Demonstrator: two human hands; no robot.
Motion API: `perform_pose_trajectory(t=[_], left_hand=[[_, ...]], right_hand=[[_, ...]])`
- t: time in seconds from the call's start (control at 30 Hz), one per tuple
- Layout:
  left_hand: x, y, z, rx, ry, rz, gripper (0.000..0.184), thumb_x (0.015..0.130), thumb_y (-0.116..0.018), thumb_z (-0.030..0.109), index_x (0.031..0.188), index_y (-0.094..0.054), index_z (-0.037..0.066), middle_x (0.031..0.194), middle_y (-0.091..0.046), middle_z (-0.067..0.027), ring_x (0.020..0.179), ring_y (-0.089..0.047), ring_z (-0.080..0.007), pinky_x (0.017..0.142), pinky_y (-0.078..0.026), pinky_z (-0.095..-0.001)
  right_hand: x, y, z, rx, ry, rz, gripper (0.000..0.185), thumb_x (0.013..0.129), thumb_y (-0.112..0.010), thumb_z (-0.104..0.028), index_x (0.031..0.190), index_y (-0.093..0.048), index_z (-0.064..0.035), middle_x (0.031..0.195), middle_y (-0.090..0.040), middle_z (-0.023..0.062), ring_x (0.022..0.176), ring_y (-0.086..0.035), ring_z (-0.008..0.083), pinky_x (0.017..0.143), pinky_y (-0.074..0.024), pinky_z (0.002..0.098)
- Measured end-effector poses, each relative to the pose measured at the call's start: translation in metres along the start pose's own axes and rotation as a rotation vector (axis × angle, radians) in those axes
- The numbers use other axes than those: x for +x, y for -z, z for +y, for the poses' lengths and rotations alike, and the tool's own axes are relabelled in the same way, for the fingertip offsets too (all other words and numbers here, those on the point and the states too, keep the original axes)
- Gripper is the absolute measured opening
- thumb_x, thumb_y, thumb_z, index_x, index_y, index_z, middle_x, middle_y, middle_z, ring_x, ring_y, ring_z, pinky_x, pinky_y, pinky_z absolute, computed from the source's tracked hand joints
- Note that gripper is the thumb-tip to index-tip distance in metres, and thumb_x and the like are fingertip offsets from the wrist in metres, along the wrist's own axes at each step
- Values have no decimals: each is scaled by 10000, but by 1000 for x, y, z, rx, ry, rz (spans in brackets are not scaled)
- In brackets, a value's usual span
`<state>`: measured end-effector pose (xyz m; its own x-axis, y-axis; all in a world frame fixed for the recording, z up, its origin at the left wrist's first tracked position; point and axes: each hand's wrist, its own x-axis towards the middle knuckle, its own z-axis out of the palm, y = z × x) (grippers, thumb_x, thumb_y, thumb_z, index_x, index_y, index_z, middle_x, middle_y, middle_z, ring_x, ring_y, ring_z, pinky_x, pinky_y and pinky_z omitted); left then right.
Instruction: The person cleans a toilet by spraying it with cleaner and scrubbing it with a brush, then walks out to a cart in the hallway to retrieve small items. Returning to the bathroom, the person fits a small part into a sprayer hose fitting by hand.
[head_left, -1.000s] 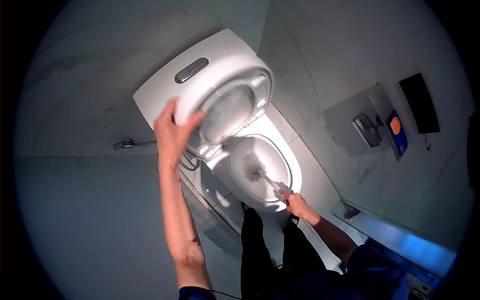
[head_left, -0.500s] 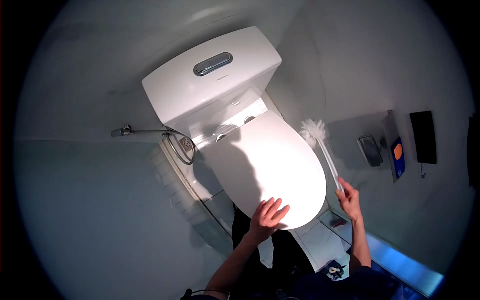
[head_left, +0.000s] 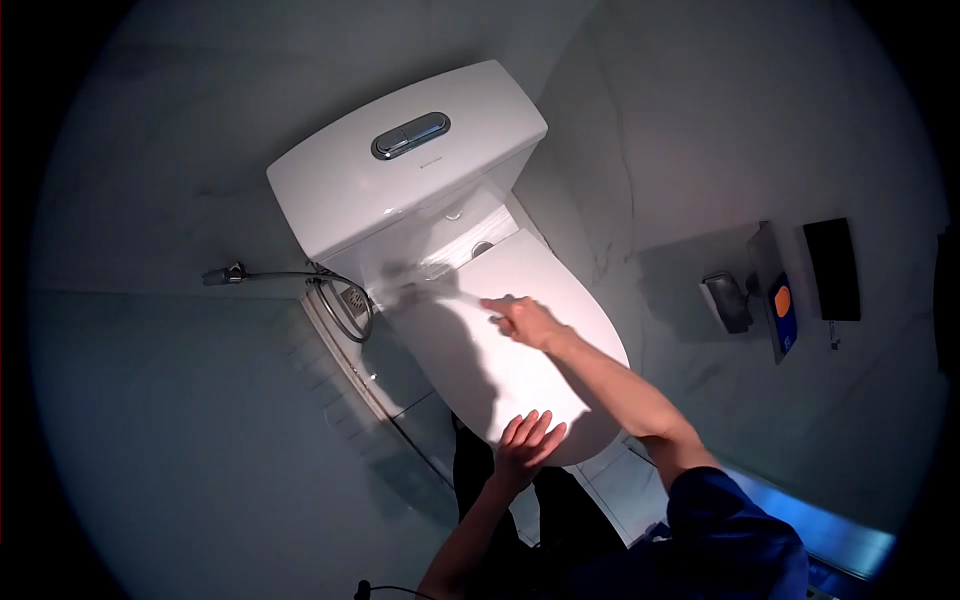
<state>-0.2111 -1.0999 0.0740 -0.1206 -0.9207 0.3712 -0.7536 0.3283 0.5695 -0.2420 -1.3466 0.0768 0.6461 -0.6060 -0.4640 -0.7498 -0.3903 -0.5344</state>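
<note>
In the centre of the frame, the right hand (head_left: 522, 321) is closed around the handle of a slim white brush (head_left: 455, 294), with the index finger placed forward along it. The brush points toward the left, over the rear part of a smooth white toilet lid (head_left: 565, 315). Its handle is straight and pale; its head is blurred, so I cannot tell the form of the bristles, nor whether they touch any surface.

The lid lies down flat, with a rounded front and a glossy face. Strong light makes its middle very bright, while a dark shadow covers its left side. In the lower centre of the frame, the left hand (head_left: 528, 447) has its fingers slightly spread upon the front edge of this lid.

In the upper centre stands the white ceramic tank (head_left: 350, 200), with an oval chrome flush button (head_left: 411, 135) on its top. At the left, a grey flexible hose (head_left: 290, 275) makes a loop beside the toilet. At the right, a black rectangular object (head_left: 833, 270) is near the wall.
</note>
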Motion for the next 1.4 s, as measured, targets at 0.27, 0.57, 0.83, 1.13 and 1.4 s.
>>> perform_pose_trajectory(t=[0.27, 0.57, 0.83, 1.13, 1.4], left_hand=[[18, 18, 1, -50, 14, -36, 298, 782, -568, 162, 1070, -638, 187, 1120, -592, -55, 1018, -559, -214, 911, -408, -381], [57, 73, -4, -169, 26, -82, 341, 794, -572, 348, 1088, -629, 185, 1155, -567, -90, 1078, -531, -269, 939, -400, -412], [209, 181, -127, -305, 327, 237, 624, 683, -779, 200, 1240, -513, 110, 1287, -484, -146, 1171, -476, -322, 952, -420, -387], [253, 189, -196, -343, 500, 399, 456, 823, -653, 406, 1024, -551, 9, 779, -587, -39, 738, -500, -112, 692, -416, -242], [252, 187, -198, -406, 489, 420, 379, 830, -660, 369, 839, -505, 23, 684, -516, 0, 664, -414, -84, 621, -379, -221]], right_hand=[[-33, 78, 82, -279, -149, 191, 510, 753, -573, -69, 1249, -524, -179, 841, -636, 193, 758, -620, 367, 716, -511, 439], [-62, 92, 133, 227, -508, 369, 459, 780, -600, -75, 1229, -563, -159, 693, -636, 126, 608, -591, 159, 626, -480, 315], [-204, 71, 93, 948, -608, 367, 441, 829, -609, -79, 1261, -529, -114, 560, -468, -12, 401, -383, 57, 348, -276, 237], [-77, -99, 84, -233, -358, -182, 281, 783, -542, -57, 1057, -598, -88, 864, -654, 136, 838, -639, 293, 721, -522, 391], [-103, -221, 87, 866, -793, -48, 493, 781, -535, -83, 1270, -475, -85, 754, -627, 200, 745, -655, 258, 569, -502, 362]])
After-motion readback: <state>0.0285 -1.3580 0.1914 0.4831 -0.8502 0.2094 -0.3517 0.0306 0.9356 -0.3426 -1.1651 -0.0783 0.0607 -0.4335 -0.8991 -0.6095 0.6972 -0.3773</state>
